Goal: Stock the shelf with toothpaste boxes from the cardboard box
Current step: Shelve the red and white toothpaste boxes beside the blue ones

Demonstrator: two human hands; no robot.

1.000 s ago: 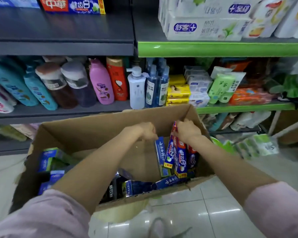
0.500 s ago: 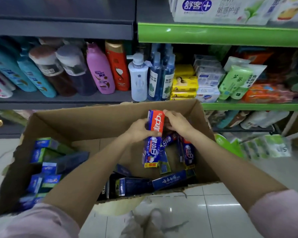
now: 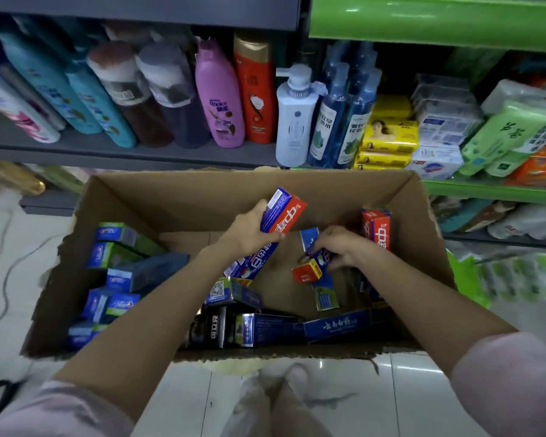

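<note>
An open cardboard box (image 3: 183, 200) stands on the floor before the shelves, with several toothpaste boxes inside. My left hand (image 3: 249, 233) grips a red and blue toothpaste box (image 3: 281, 216) lifted above the carton's middle, tilted up to the right. My right hand (image 3: 341, 247) reaches down to the right of it and curls around another red and blue toothpaste box (image 3: 308, 269) lying among the others. One more red toothpaste box (image 3: 375, 228) stands upright against the right wall. Blue and green toothpaste boxes (image 3: 114, 257) are piled at the left.
A grey shelf (image 3: 123, 152) behind the carton carries shampoo bottles (image 3: 219, 99). To the right, a green shelf (image 3: 492, 192) has soap packs (image 3: 388, 134) and wipes. My feet (image 3: 284, 402) stand on pale floor tiles just in front of the carton. A cable (image 3: 4, 279) lies at the left.
The left hand has taken over the red and blue toothpaste box and tilted it. The right hand let go of it and dropped onto another box lower in the carton.
</note>
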